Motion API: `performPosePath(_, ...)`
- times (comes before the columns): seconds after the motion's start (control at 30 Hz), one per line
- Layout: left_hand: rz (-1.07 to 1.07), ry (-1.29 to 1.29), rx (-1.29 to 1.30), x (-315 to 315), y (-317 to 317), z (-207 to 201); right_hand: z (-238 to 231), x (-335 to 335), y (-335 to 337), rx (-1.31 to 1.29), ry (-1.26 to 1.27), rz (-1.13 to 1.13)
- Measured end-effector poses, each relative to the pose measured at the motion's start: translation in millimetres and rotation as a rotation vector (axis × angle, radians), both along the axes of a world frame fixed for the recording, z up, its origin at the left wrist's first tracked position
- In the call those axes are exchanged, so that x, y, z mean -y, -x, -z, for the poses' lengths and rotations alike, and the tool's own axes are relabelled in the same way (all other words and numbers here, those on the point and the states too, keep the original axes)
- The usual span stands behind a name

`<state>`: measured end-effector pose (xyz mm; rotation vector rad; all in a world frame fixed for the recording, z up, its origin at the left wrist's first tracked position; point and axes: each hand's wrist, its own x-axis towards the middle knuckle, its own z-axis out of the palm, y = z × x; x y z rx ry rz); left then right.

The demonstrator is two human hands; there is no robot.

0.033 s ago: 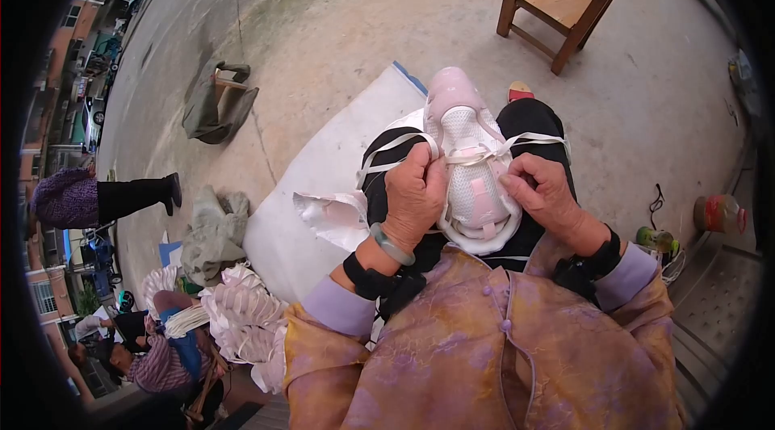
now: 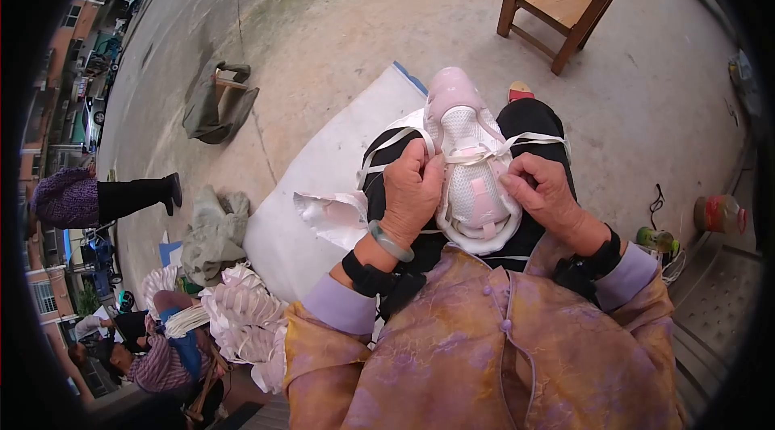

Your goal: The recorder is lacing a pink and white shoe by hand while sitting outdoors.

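Note:
A pink and white shoe upper lies on my lap, toe pointing away from me. Flat white laces run across it and out to both sides. My left hand pinches the lace at the shoe's left edge. My right hand grips the lace at its right edge. Both hands rest against the shoe, and a green bangle sits on my left wrist.
A white sheet covers the concrete to my left, with a pile of white shoe parts at its near end. A wooden chair stands ahead on the right. A seated person is at the lower left, and another person at the far left.

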<state>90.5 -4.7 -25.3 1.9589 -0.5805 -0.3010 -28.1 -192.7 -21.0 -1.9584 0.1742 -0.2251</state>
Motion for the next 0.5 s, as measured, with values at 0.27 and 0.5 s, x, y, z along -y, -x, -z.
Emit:
performPosePath(0.27,0.029,-0.021,0.057,5,-1,-11,-13,-2,-6,0.019,0.029,-0.012)
performPosePath(0.5,0.03,0.003,0.128,5,-8,-9,-24,-23,-29,0.236,0.161,-0.009)
